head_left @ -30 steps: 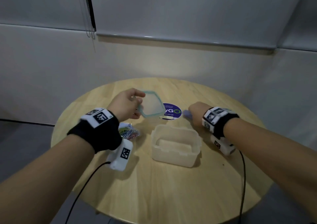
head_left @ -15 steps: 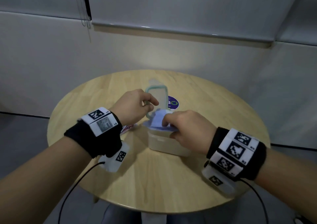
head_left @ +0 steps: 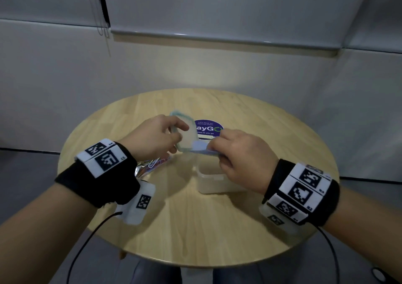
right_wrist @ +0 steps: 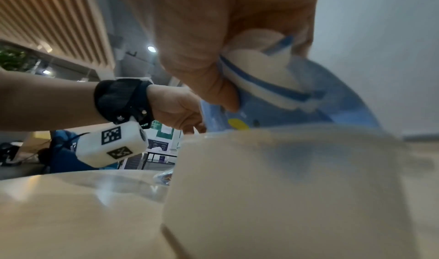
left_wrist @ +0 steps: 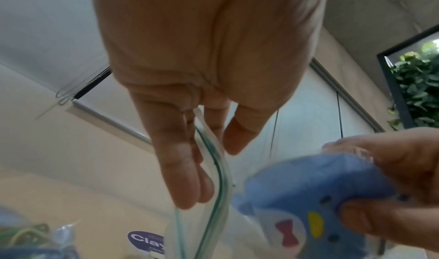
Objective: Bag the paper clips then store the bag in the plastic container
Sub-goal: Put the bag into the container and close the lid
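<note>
Both hands have drawn closer: the left hand still pinches the container lid, the right hand pinches the blue bag above the plastic container. Paper clips lie on the worktop.
</note>
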Demonstrator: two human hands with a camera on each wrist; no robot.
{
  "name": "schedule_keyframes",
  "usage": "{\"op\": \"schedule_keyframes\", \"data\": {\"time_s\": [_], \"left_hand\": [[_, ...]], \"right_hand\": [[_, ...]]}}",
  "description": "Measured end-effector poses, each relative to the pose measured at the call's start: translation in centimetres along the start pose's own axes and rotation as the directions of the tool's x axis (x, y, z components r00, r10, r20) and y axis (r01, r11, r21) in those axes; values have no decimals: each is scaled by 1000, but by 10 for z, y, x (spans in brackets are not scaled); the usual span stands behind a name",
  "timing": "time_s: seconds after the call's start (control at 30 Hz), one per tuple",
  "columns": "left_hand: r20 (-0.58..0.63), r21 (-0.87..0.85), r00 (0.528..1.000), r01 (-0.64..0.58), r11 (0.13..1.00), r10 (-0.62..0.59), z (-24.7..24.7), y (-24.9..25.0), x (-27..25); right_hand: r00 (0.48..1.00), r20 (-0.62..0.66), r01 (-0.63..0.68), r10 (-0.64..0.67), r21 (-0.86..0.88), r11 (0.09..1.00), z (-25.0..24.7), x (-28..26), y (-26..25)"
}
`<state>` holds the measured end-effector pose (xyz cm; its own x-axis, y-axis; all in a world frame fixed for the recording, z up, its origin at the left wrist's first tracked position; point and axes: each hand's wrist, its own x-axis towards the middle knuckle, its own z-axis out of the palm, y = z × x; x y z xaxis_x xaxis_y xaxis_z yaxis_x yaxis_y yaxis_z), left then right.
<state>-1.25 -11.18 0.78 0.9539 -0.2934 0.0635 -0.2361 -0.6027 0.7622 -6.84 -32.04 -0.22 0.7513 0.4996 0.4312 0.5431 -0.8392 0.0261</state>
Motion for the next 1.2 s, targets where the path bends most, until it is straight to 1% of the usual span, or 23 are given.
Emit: {"op": "schedule_keyframes", "data": {"time_s": [0.03,0.1,0.13,0.17,0.2,0.23,0.3,0.33,0.4,0.47,0.57,0.63,0.73,0.77,0.83,0.9,0.93,0.97,1.0,1.03,1.07,1.13,1.2], "left_hand": [[-11,-22,1000,10,1000,-11,-1,1,0],[-55,-23,998,7,1000,-8,-2,1,1],[-80,-9,997,-2,1000,2,-3,0,1],[-100,9,995,-15,1000,16,-2,-1,1],[-116,24,993,-27,999,29,-1,-1,0],[-127,36,991,-36,999,40,1,0,-1],[-134,81,989,-59,995,69,6,3,-5],[-129,123,988,-72,990,88,9,6,-7],[-106,187,988,-93,978,114,14,11,-10],[-84,190,989,-103,976,121,20,14,-11],[-77,192,988,-119,974,136,27,15,-11],[-75,224,986,-131,966,151,29,15,-10],[-85,233,983,-142,962,165,30,12,-7],[-90,225,982,-144,964,168,29,11,-7],[-100,202,981,-146,968,169,28,10,-7],[-144,169,973,-155,973,180,24,12,-8],[-181,117,966,-164,980,183,21,13,-7],[-220,14,959,-177,984,176,16,15,-7],[-251,-134,956,-192,972,154,11,19,-7],[-261,-303,958,-201,931,122,5,23,-8],[-247,-457,965,-197,867,89,1,27,-8],[-157,-676,987,-136,724,39,-4,32,-10],[-10,-792,1000,-10,611,4,-1,31,-10]], "right_hand": [[996,-82,24,-28,-56,998,-2,0,-1],[974,-221,19,-55,-161,987,-8,3,-1],[962,-263,20,-75,-203,979,-9,4,2],[959,-268,29,-95,-240,970,-9,4,6],[967,-230,45,-108,-263,964,-6,2,9],[982,-155,66,-109,-258,964,-2,-1,12],[997,43,74,-69,-148,986,6,-7,16],[990,142,36,-26,-71,997,7,-8,18],[945,321,-86,65,50,995,5,-6,22],[922,375,-181,99,187,966,3,-2,24],[884,452,-300,115,363,882,6,-2,24],[884,458,-316,93,438,842,9,-3,22],[892,448,-289,49,485,826,11,-3,23],[882,470,-283,32,476,833,11,-2,23],[841,541,-281,3,432,857,10,-3,22],[810,586,-305,2,418,856,8,-3,22],[805,593,-314,4,421,851,6,-3,21],[811,585,-299,-5,422,856,4,-4,21],[829,559,-256,-23,415,873,2,-4,21],[853,520,-193,-53,409,892,2,-6,20],[873,479,-121,-90,392,912,3,-8,19],[897,423,-42,-131,377,925,5,-11,18],[913,374,0,-164,401,916,3,-15,18]]}}
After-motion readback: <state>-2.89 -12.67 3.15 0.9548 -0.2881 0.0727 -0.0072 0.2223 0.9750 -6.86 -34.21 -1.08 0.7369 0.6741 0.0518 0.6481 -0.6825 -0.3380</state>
